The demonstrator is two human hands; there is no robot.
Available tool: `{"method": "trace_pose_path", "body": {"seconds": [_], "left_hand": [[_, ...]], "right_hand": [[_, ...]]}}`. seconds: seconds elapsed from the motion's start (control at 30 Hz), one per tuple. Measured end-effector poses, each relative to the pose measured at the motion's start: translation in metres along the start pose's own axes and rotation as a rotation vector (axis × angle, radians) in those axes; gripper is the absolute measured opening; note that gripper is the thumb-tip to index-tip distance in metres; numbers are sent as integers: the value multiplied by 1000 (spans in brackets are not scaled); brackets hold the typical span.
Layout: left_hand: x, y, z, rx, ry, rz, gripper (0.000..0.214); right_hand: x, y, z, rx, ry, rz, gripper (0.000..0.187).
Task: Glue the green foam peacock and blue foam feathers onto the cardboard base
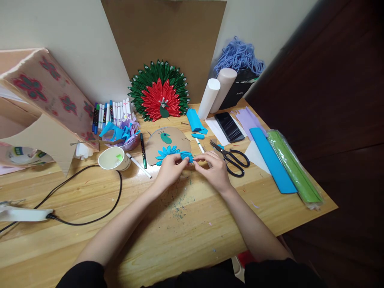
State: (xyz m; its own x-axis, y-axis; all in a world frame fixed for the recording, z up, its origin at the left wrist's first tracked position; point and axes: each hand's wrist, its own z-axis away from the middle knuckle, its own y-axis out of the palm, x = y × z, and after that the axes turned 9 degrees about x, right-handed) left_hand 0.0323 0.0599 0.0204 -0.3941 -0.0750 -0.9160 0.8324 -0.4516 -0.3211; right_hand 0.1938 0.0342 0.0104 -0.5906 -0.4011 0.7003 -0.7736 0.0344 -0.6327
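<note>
Between my two hands is a small piece of folded blue crepe paper [186, 155]. My left hand [171, 170] pinches it from the left, and the fingertips of my right hand [214, 170] close on its right edge. Just beyond lies a rounded cardboard piece [153, 145] on the table. A fan of blue paper petals [167, 153] rests at its near edge, partly behind my left hand. On the same cardboard sits a green bird-shaped cutout [166, 138] with a small crown. Black-handled scissors [235, 160] lie beside my right hand.
A red and green paper peacock [160, 94] leans at the back. Left are a paper cup [114, 159], markers [112, 112], a paper-scrap bowl [120, 134], a corded white tool [27, 213] and a painted box [54, 88]. Right are a phone [229, 127] and green roll [292, 166].
</note>
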Motion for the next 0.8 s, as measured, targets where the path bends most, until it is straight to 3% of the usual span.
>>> {"method": "trace_pose_path", "body": {"seconds": [0.33,0.8], "left_hand": [[-2,1,3,-15,25,7,31],[4,-1,-2,-12,-53,124,34]], "right_hand": [[-1,-1,-1,3,-34,29,9],[-1,-2,1,-8,-113,72,11]]}}
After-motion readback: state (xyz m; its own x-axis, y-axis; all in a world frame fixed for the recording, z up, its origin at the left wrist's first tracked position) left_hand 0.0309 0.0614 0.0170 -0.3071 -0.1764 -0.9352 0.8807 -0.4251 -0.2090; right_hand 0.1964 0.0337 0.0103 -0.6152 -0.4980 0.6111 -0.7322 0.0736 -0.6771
